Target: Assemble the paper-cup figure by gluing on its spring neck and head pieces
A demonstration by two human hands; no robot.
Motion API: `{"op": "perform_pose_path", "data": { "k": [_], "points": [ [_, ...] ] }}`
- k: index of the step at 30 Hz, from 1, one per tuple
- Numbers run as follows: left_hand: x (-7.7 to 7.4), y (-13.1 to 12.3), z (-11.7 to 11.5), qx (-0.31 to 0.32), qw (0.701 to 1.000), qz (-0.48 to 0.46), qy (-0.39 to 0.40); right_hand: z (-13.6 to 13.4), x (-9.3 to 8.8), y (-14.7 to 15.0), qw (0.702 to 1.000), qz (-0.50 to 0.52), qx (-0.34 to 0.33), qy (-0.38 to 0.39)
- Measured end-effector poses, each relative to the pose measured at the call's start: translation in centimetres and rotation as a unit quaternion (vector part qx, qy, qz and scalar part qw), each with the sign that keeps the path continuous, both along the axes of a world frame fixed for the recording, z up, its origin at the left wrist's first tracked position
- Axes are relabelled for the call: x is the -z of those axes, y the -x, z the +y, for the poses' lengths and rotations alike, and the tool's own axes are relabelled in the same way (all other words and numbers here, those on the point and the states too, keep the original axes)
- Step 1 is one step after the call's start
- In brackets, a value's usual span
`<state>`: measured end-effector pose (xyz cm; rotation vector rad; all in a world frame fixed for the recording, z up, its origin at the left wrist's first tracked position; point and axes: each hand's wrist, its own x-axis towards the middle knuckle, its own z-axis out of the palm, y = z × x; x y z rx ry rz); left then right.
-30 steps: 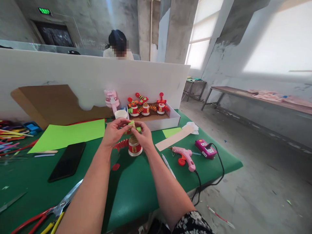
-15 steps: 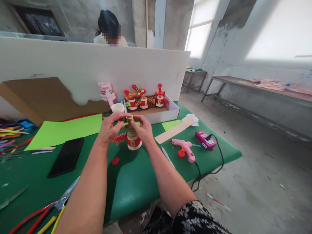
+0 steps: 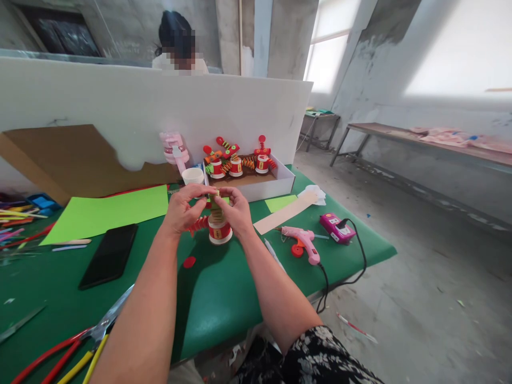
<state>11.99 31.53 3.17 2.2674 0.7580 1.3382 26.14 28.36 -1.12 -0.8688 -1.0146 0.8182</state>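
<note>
A paper-cup figure (image 3: pixel 220 233) stands upright on the green table before me, its cup wrapped in red with a gold label. A red accordion-folded paper arm (image 3: pixel 198 226) sticks out on its left side. At the figure's top, my left hand (image 3: pixel 184 209) and my right hand (image 3: pixel 237 211) pinch a small yellow-green folded paper strip (image 3: pixel 216 193) from both sides. Fingers cover part of the strip and of the green piece below it. On the table, nearer to me, lies a red paper disc (image 3: pixel 189 262).
Similar figures sit in a white box (image 3: pixel 272 188) at the back. To the right are a pink glue gun (image 3: pixel 302 241), its cord and a purple power box (image 3: pixel 337 229). Left lie a phone (image 3: pixel 109 256), green paper (image 3: pixel 112 213) and scissors (image 3: pixel 100 332). Someone sits behind the white partition (image 3: pixel 100 101).
Both hands stay at the figure's top, with the strip between the fingers now pressed lower and less of it showing. The camera view has shifted very slightly.
</note>
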Motion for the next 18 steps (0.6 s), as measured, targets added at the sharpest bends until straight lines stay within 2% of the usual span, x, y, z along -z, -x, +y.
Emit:
{"op": "perform_pose_path", "data": {
  "k": [8, 18],
  "points": [
    [0.3, 0.06, 0.22, -0.005, 0.997, 0.035, -0.067, -0.24, -0.13, -0.46, 1.0, -0.006, 0.004, 0.007],
    [0.75, 0.05, 0.47, 0.003, 0.998, 0.03, -0.062, -0.36, -0.32, -0.43, 1.0, 0.003, -0.005, -0.001]
  ]
}}
